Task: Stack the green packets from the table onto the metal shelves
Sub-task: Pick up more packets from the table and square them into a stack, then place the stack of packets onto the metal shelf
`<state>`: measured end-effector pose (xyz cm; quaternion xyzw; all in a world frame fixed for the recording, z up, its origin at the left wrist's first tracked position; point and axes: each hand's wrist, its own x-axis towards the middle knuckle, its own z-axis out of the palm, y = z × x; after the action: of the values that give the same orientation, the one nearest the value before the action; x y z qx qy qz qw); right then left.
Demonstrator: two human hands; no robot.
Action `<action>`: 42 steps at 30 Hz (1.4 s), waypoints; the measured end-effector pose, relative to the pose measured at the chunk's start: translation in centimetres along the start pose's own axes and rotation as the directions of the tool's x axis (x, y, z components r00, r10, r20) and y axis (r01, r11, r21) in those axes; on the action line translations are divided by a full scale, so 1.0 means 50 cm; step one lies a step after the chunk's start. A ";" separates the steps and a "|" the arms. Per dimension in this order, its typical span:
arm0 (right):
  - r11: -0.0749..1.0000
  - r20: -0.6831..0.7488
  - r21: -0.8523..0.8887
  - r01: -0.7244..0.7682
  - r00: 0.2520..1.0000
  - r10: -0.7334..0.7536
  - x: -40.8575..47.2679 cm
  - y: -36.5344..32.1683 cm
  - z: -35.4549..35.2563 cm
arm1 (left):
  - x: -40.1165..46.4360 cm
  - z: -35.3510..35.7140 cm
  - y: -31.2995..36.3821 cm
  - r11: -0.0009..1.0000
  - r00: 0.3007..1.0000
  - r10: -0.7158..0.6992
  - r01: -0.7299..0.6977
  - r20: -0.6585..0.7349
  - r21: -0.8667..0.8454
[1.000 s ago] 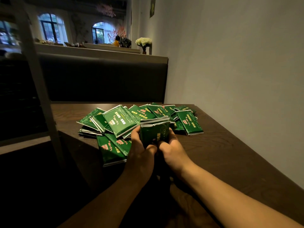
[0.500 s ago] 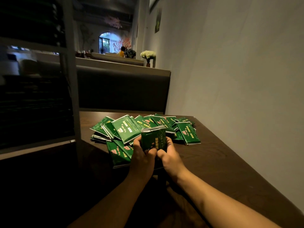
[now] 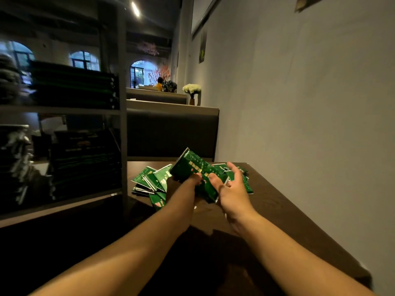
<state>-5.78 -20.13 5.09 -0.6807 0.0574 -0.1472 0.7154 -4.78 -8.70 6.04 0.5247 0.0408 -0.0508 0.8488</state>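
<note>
Packets in a bundle have come up off the table since half a second ago; then I had them squeezed upright between both hands just in front of the loose pile, and now they are raised and tilted, the top end leaning away to the left. My left hand grips the bundle from beneath, thumb pressed on the printed face. My right hand has let its hold loosen: the fingers are spread wide and relaxed, the thumb and the heel of the palm just against the bundle's lower right edge. The view has also swung left, so the metal shelves now fill the left side, where before only one upright and a rail showed.

The bundle is dark green with pale lettering and small light specks, silver foil showing along the end seams. How many packets it holds I cannot tell. The remaining green packets lie scattered and overlapping on the brown table, behind and under my hands. On the shelves dark stacks with green edges sit on two levels, too dim to make out.
</note>
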 end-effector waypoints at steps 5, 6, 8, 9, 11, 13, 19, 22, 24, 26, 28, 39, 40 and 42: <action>0.929 -0.030 -0.104 0.355 0.933 -0.360 -0.050 -0.113 0.048 | -0.059 -0.004 0.121 0.989 0.993 0.116 -0.118 0.026 0.089; 0.923 -0.017 -0.078 0.377 0.925 -0.380 -0.058 -0.132 0.060 | -0.070 -0.006 0.146 0.986 0.990 0.140 -0.141 0.018 0.087; 0.930 0.052 0.023 0.366 0.929 -0.367 -0.076 -0.174 0.090 | -0.094 -0.013 0.197 0.981 0.983 0.184 -0.183 -0.006 0.066; 0.933 0.093 0.073 0.353 0.929 -0.359 -0.087 -0.196 0.109 | -0.107 -0.022 0.224 0.977 0.977 0.209 -0.208 -0.029 0.048; 0.918 0.160 0.114 0.380 0.905 -0.395 -0.102 -0.232 0.145 | -0.122 -0.045 0.274 0.968 0.964 0.252 -0.251 -0.080 0.030; 0.897 0.217 0.119 0.426 0.871 -0.442 -0.116 -0.268 0.175 | -0.139 -0.066 0.314 0.959 0.953 0.285 -0.284 -0.107 0.018; 0.888 0.380 0.210 0.408 0.803 -0.459 -0.130 -0.375 0.315 | -0.200 -0.146 0.438 0.889 0.880 0.442 -0.455 -0.174 -0.044; 0.902 0.424 0.202 0.381 0.796 -0.432 -0.117 -0.418 0.401 | -0.224 -0.193 0.477 0.860 0.838 0.498 -0.510 -0.223 0.008; 0.923 0.454 0.193 0.332 0.804 -0.384 -0.104 -0.443 0.467 | -0.234 -0.231 0.494 0.844 0.807 0.527 -0.535 -0.267 0.050; 0.943 0.487 0.172 0.286 0.807 -0.334 -0.085 -0.459 0.518 | -0.241 -0.261 0.497 0.845 0.797 0.526 -0.530 -0.296 0.074; 0.954 0.528 0.112 0.279 0.796 -0.295 -0.067 -0.468 0.562 | -0.244 -0.286 0.494 0.850 0.794 0.522 -0.515 -0.312 0.112; 0.972 0.640 -0.124 0.198 0.765 -0.074 -0.040 -0.467 0.698 | -0.233 -0.363 0.524 0.770 0.701 0.638 -0.577 -0.319 0.273; 0.951 0.636 -0.199 0.238 0.769 -0.059 -0.039 -0.471 0.707 | -0.229 -0.367 0.526 0.766 0.691 0.643 -0.574 -0.330 0.290; 0.770 0.649 -0.462 0.441 0.759 -0.045 -0.044 -0.479 0.713 | -0.222 -0.376 0.527 0.757 0.673 0.653 -0.562 -0.348 0.335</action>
<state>-0.99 13.91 30.96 -0.8792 -0.2249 0.0063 0.4199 -12.70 20.32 22.37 0.5873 0.0502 0.3531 0.7266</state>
